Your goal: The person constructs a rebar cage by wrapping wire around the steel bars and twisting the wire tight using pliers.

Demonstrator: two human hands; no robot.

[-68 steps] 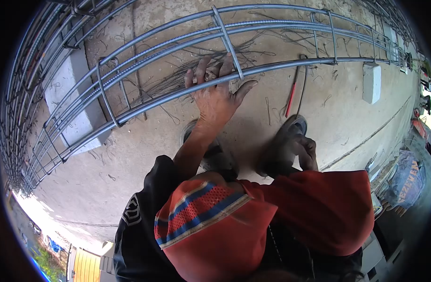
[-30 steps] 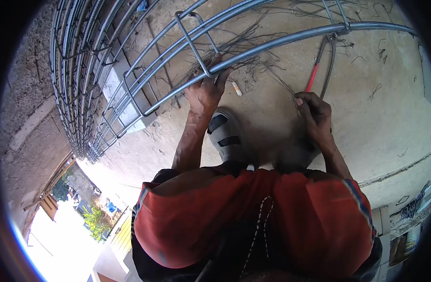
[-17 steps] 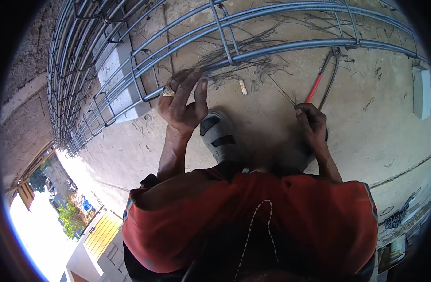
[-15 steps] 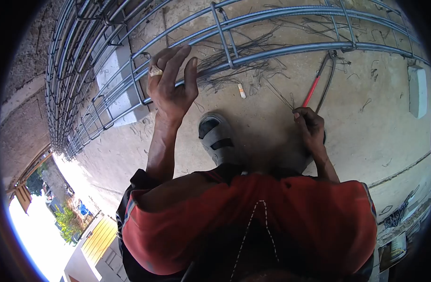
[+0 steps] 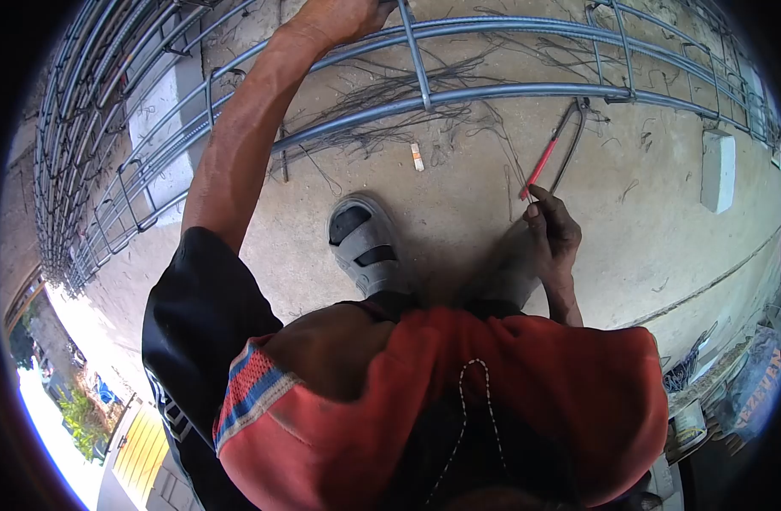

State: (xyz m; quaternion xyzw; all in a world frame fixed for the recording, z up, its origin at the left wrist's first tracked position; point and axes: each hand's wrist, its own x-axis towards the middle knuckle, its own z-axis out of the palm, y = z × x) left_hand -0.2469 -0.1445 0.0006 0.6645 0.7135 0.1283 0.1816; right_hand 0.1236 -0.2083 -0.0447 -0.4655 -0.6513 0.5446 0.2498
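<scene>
My left hand (image 5: 343,17) reaches to the top edge of the view, beside the upper end of a stirrup (image 5: 417,64) on the rebar cage (image 5: 526,91). Its fingers are partly cut off, so I cannot see whether they grip the bar. Low on the right, my right hand (image 5: 554,228) pinches thin tie wire (image 5: 516,157) between thumb and fingers. Just beyond that hand, pincers with a red handle (image 5: 540,168) lie on the floor, their jaws near the lower bar of the cage.
Loose tie wires (image 5: 365,102) are strewn under the cage. More rebar cages (image 5: 88,111) are stacked at the left. White blocks stand at left (image 5: 165,111) and right (image 5: 719,170). A small whitish-orange piece (image 5: 417,157) lies near my sandal (image 5: 366,243).
My left hand has moved up and right, from the lower bars to the stirrup's upper end. My right hand stays low with the wire. The view has shifted slightly.
</scene>
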